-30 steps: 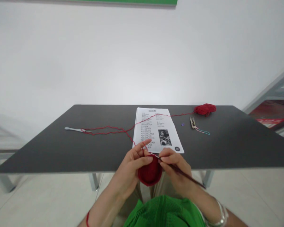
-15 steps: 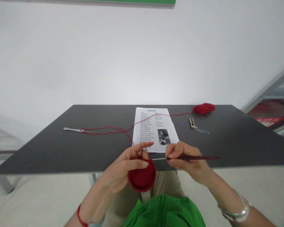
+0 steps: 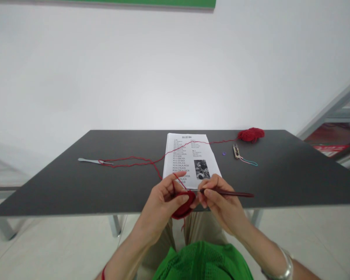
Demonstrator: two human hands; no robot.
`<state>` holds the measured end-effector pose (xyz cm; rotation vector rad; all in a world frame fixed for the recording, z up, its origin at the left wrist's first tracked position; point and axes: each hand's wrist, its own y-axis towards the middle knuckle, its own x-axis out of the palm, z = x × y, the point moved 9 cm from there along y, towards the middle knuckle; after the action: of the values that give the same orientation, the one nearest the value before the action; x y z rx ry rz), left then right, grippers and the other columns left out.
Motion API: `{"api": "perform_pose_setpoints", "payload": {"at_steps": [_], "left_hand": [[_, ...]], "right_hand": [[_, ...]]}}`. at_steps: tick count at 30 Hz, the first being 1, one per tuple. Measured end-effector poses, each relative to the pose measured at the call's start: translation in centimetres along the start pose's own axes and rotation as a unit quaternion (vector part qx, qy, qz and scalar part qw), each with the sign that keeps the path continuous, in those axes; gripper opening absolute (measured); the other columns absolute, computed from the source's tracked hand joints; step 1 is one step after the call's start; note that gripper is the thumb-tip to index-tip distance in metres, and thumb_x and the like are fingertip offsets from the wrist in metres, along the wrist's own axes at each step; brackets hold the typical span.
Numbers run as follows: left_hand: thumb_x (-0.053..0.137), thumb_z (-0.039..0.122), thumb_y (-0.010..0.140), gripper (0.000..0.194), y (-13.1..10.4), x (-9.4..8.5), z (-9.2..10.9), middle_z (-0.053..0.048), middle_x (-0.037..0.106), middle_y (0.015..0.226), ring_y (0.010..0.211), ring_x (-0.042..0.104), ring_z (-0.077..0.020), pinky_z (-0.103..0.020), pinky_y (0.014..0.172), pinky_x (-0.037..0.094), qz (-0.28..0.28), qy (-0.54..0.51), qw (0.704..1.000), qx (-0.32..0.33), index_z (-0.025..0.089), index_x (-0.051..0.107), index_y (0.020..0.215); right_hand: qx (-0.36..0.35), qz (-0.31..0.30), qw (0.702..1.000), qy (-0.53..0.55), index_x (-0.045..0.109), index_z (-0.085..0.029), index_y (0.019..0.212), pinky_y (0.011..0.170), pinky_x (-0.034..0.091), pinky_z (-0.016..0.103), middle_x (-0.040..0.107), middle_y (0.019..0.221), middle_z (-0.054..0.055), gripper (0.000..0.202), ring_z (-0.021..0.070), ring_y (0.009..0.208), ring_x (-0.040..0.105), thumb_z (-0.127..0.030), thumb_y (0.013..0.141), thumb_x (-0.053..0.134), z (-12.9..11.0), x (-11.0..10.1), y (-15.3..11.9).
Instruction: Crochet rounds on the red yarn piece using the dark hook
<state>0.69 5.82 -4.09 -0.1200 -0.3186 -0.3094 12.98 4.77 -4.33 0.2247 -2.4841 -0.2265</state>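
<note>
Between thumb and fingers, my left hand (image 3: pixel 165 202) pinches a round piece of red crochet (image 3: pixel 183 210) at the table's front edge. Red yarn (image 3: pixel 179 179) runs over its raised index finger. My right hand (image 3: pixel 218 196) grips a crochet hook (image 3: pixel 236 193) by its dark red-brown handle. The hook's metal shaft reaches left to the upper edge of the crochet, where its tip is hard to make out. Fingers of the right hand touch the right side of the piece. A short yarn tail hangs below it.
A printed pattern sheet (image 3: pixel 189 155) lies on the black table (image 3: pixel 128 186). Yarn crosses it from a red skein (image 3: pixel 251 134) and loops round a pale, slim tool (image 3: pixel 90 160) at left. Thread snips (image 3: pixel 236 151) and a small purple ring (image 3: pixel 224 153) lie at right.
My right hand has moved left with the hook, up against the crochet piece. The piece has shifted up and right and tilted, showing less of its round face.
</note>
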Motion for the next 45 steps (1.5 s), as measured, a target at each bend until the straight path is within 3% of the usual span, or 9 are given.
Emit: {"api": "perform_pose_setpoints", "payload": {"at_steps": [8,13,24,28,34,38,41,43,45], "left_hand": [[0.074,0.012,0.068,0.043,-0.4,-0.7,0.9,0.004,0.062,0.069,0.066,0.055,-0.0095,-0.021,0.065,0.042,0.041,0.035,0.998,0.017,0.018,0.064,0.109],[0.073,0.012,0.067,0.042,-0.4,-0.8,1.1,0.005,0.059,0.065,0.061,0.052,-0.0086,-0.020,0.058,0.039,0.066,0.039,0.997,0.025,0.015,0.063,0.107],[0.075,0.015,0.066,0.046,-0.7,-0.8,0.9,0.006,0.059,0.062,0.057,0.054,-0.0095,-0.021,0.055,0.039,0.102,0.026,0.994,0.025,0.014,0.060,0.109],[0.074,0.014,0.065,0.044,-0.7,-1.0,0.5,0.006,0.059,0.062,0.061,0.054,-0.0103,-0.022,0.061,0.042,0.126,0.036,0.991,0.030,0.014,0.062,0.107],[0.078,0.020,0.064,0.053,-0.9,-0.7,-1.0,0.006,0.058,0.060,0.054,0.051,-0.0101,-0.022,0.052,0.040,0.117,0.013,0.993,-0.017,0.015,0.062,0.114],[0.081,0.015,0.059,0.056,-0.5,-0.4,-1.8,0.004,0.062,0.064,0.058,0.053,-0.0090,-0.021,0.056,0.039,0.078,-0.046,0.994,-0.056,0.013,0.065,0.112],[0.080,0.014,0.059,0.055,-0.2,-0.3,-2.2,0.003,0.062,0.066,0.059,0.053,-0.0086,-0.020,0.059,0.039,0.065,-0.063,0.994,-0.069,0.011,0.065,0.113],[0.078,0.014,0.062,0.057,-0.1,-0.6,-1.9,0.004,0.061,0.065,0.060,0.052,-0.0092,-0.021,0.060,0.039,0.083,-0.047,0.994,-0.047,0.013,0.063,0.117],[0.076,0.015,0.066,0.059,0.0,-1.0,-1.3,0.005,0.058,0.065,0.061,0.052,-0.0103,-0.022,0.062,0.040,0.105,-0.014,0.994,-0.010,0.014,0.060,0.123]], "right_hand": [[-0.061,-0.073,0.990,-0.104,0.060,-0.020,0.076,0.054,0.050,0.025,0.060,0.067,-0.003,0.011,0.0107,0.055,0.060,-0.019,0.082,0.069,-2.0,0.1,0.3],[-0.118,-0.066,0.961,-0.242,0.059,-0.022,0.079,0.058,0.052,0.027,0.061,0.073,0.000,0.009,0.0153,0.067,0.067,-0.019,0.086,0.064,-3.1,0.6,-0.8],[-0.276,-0.030,0.850,-0.448,0.052,-0.025,0.084,0.058,0.053,0.026,0.066,0.073,0.001,0.013,0.0151,0.065,0.066,-0.013,0.088,0.053,-4.4,2.7,-2.9],[-0.313,-0.059,0.795,-0.517,0.049,-0.027,0.089,0.057,0.051,0.025,0.066,0.076,0.001,0.019,0.0150,0.066,0.065,-0.008,0.087,0.052,-3.3,3.7,-3.9],[-0.344,-0.105,0.758,-0.544,0.050,-0.025,0.098,0.061,0.051,0.027,0.062,0.080,0.002,0.020,0.0153,0.069,0.059,-0.007,0.090,0.049,-2.1,3.9,-3.7],[-0.414,-0.185,0.660,-0.599,0.053,-0.022,0.101,0.055,0.047,0.027,0.061,0.076,0.003,0.018,0.0159,0.066,0.053,-0.008,0.093,0.044,-2.2,5.1,-3.8],[-0.461,-0.178,0.585,-0.643,0.055,-0.020,0.098,0.055,0.046,0.029,0.060,0.073,0.004,0.021,0.0176,0.065,0.052,-0.006,0.093,0.040,-2.2,5.8,-4.4],[-0.459,-0.144,0.582,-0.655,0.055,-0.019,0.098,0.055,0.047,0.030,0.061,0.074,0.006,0.021,0.0189,0.067,0.053,-0.004,0.092,0.040,-2.1,5.9,-4.6],[-0.430,-0.122,0.622,-0.643,0.053,-0.019,0.098,0.055,0.047,0.029,0.060,0.075,0.006,0.021,0.0184,0.067,0.052,-0.003,0.090,0.042,-2.1,5.7,-4.5]]}}
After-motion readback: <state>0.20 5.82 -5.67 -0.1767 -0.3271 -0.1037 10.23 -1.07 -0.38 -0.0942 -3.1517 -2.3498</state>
